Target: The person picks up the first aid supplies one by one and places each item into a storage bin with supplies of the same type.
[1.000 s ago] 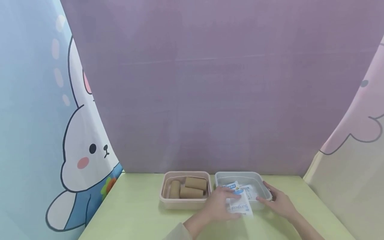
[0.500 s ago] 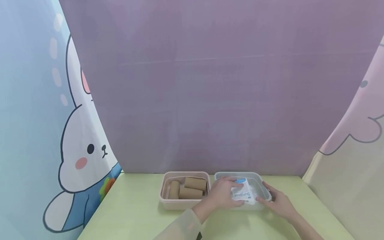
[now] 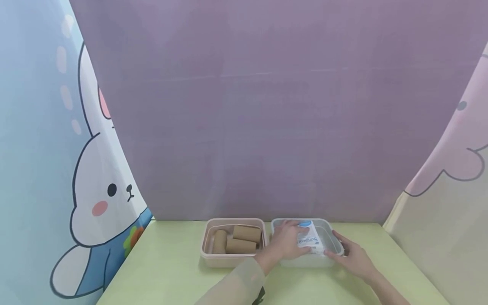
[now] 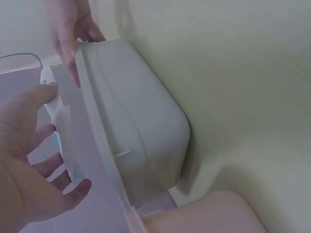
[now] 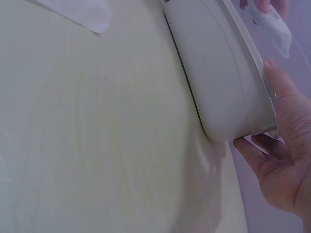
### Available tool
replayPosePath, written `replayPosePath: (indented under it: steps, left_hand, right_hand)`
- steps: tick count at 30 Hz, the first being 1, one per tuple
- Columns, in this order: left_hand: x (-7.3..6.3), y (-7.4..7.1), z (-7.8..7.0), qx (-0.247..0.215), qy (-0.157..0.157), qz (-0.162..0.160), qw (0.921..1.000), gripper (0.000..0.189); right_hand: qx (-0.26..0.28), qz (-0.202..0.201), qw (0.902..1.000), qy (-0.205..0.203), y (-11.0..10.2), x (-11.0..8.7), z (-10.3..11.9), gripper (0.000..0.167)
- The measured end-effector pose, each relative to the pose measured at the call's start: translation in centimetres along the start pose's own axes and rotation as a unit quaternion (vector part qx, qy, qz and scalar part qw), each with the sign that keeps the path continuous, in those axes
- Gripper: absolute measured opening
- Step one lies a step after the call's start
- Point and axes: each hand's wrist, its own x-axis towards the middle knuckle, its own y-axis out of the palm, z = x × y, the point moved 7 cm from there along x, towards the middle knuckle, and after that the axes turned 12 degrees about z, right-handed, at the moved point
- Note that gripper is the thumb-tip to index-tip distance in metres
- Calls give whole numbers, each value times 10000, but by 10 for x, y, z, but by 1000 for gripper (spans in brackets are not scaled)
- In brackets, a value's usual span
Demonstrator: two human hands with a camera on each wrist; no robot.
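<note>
My left hand (image 3: 289, 242) is over the translucent white container (image 3: 310, 263), pinching a flat white packet (image 3: 310, 240) with blue print and lettering that looks like "Surgical". In the left wrist view the packet (image 4: 60, 121) is seen edge-on, held between thumb and fingertips just above the container's rim. My right hand (image 3: 354, 259) grips the container's right end. Its thumb lies at the rim and its fingers touch the end wall, as the right wrist view shows with the container (image 5: 221, 73). The packet and left hand hide most of the container's inside.
Left of the white container stands a pink container (image 3: 232, 256) with 3 brown cardboard tubes (image 3: 245, 233) in it. Both stand on a pale yellow-green table (image 3: 171, 254), near a mauve backdrop (image 3: 244, 127). A white sleeve edge (image 5: 92, 14) shows at the right wrist view's top left.
My left hand has carried the packet away from me, from the container's near edge to above its inside. My right hand stays on the container's end.
</note>
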Motion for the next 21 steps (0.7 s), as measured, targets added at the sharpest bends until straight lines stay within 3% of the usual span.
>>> replayPosePath:
  steps: [10,21]
  left_hand:
    - [10,18,-5,-139,-69,272,9995,59]
    - [20,30,6,-585,-396,304,9970,52]
  right_hand:
    - [213,-35,9998,-17,3,-3,-2,90]
    - [73,-57,9999,75,3,-7,-2,90]
